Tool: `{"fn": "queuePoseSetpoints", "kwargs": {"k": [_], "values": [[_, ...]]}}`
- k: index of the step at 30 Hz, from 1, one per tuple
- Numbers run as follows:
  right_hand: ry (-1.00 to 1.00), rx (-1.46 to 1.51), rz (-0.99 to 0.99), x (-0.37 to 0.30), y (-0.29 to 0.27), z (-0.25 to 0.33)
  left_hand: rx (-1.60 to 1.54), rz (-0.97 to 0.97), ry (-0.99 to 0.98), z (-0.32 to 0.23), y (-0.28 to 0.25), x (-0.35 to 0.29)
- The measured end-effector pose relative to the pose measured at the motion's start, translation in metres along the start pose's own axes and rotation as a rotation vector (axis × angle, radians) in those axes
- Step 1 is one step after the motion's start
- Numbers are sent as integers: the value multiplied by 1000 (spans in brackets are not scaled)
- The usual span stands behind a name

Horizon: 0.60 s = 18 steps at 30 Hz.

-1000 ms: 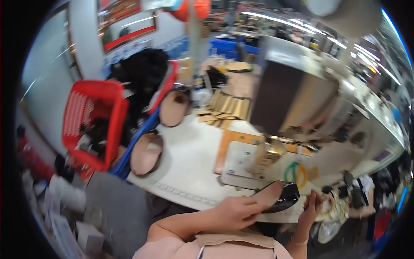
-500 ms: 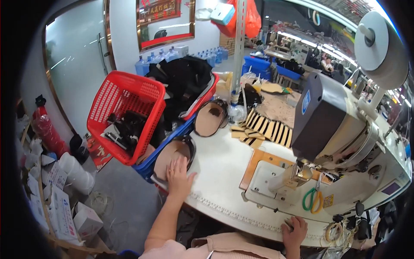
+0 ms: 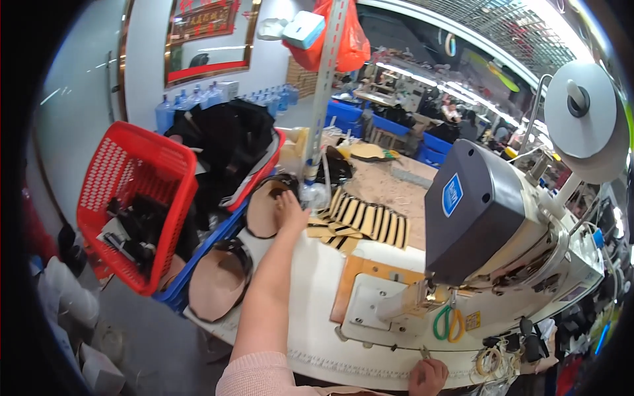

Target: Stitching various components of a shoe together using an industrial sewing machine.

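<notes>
My left hand [image 3: 289,210] reaches out over the far stack of tan oval pieces with shiny black rims [image 3: 263,214]. Its fingers are stretched and touch, or hover just above, the right side of that stack; I cannot tell which. Nearer, at the left edge of the white worktable [image 3: 307,280], lies a second stack of tan ovals with black rims [image 3: 214,284]. By the table's front edge my right hand [image 3: 428,377] is closed around a small pointed metal tool [image 3: 426,352], mostly hidden by the fingers.
A sewing machine [image 3: 472,204] fills the right, with green-and-orange scissors [image 3: 450,323] at its base. Yellow pieces with black stripes [image 3: 366,221] lie beyond the stacks. A red basket [image 3: 178,175] and a heap of black material [image 3: 228,142] stand left. A metal post [image 3: 325,86] rises behind.
My left hand has left the nearer stack of ovals and moved forward to the far one. My right hand stays near the front edge. The whole view has shifted to the right.
</notes>
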State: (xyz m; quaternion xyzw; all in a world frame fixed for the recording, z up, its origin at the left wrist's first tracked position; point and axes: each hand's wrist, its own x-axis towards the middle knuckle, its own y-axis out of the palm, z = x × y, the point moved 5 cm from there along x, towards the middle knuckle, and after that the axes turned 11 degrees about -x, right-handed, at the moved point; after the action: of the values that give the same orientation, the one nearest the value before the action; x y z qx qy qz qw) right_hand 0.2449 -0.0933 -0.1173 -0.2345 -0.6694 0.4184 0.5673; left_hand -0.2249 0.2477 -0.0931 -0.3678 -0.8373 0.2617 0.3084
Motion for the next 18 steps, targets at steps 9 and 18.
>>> {"fn": "queuePoseSetpoints", "kwargs": {"k": [9, 18], "values": [[-81, -87, 52, -18, 17, -14, -170, -132, -116, -10, -11, 14], [93, 36, 190, 22, -12, 13, -559, 110, -12, -2, -20, -43]]}}
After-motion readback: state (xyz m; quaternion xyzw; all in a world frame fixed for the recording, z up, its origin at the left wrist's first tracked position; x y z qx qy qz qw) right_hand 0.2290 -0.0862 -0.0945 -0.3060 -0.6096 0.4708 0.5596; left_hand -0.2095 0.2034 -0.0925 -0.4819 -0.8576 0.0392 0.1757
